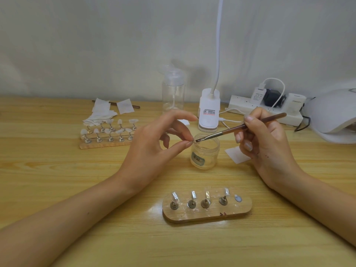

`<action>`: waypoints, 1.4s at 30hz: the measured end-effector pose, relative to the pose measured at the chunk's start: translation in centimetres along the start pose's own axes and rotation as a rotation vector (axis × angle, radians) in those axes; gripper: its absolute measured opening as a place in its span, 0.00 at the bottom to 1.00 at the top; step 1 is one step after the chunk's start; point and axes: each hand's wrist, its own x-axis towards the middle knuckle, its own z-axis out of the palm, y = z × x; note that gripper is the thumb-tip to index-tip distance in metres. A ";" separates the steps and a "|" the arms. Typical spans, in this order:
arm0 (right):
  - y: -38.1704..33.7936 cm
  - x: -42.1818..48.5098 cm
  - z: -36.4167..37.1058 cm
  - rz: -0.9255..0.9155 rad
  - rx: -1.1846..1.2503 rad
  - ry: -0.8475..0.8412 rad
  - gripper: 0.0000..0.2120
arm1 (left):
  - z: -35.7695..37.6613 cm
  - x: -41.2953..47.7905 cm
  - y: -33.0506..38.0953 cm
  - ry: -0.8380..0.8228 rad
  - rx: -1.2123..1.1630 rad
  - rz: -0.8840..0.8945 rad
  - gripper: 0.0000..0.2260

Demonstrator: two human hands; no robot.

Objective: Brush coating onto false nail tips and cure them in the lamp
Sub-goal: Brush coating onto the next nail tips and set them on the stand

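Over the open jar (205,153) on the bench (57,180), the left hand (154,149) pinches a small clear nail tip (193,142) between thumb and forefinger, its other fingers spread. The right hand (265,143) pinches a brown brush (231,130), whose bristles touch the tip. The jar's label and the clip lamp's (209,110) red-and-black print are too small to read.

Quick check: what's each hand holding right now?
Left hand: pinching a small nail tip between thumb and finger.
Right hand: gripping the brush, bristles at that tip.

Clip label (209,112), jar label (198,158): print unreadable.
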 end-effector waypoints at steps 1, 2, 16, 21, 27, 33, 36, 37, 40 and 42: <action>0.1 0.0 0.0 0.006 -0.011 0.000 0.11 | 0.0 0.0 0.0 0.000 0.000 -0.002 0.17; 0.1 0.0 0.0 0.016 -0.019 0.011 0.11 | 0.0 0.0 0.0 0.001 -0.002 -0.004 0.17; 0.2 0.1 -0.3 0.011 -0.044 0.044 0.13 | 0.0 0.0 0.1 0.008 -0.006 -0.021 0.16; 0.0 0.1 -0.2 -0.052 -0.004 0.018 0.12 | 0.0 0.0 -0.1 0.006 -0.015 -0.022 0.16; 0.0 -0.2 0.0 -0.068 -0.068 0.016 0.12 | 0.1 0.0 -0.1 0.007 -0.026 -0.028 0.16; 0.0 -0.1 -0.1 -0.085 -0.059 0.047 0.14 | 0.1 -0.1 -0.1 0.008 -0.027 -0.033 0.16; -0.2 -0.1 0.0 -0.115 -0.015 0.019 0.12 | 0.1 -0.2 0.0 0.009 -0.028 -0.036 0.17; -0.2 -0.2 0.0 -0.120 -0.014 0.007 0.11 | 0.1 -0.1 0.0 0.010 -0.028 -0.035 0.17; -0.1 -0.2 0.0 -0.131 -0.043 -0.012 0.09 | 0.1 -0.1 0.0 0.015 -0.034 -0.034 0.17; -0.1 -0.3 0.0 -0.131 -0.059 -0.007 0.08 | 0.1 -0.1 0.0 0.016 -0.040 -0.033 0.17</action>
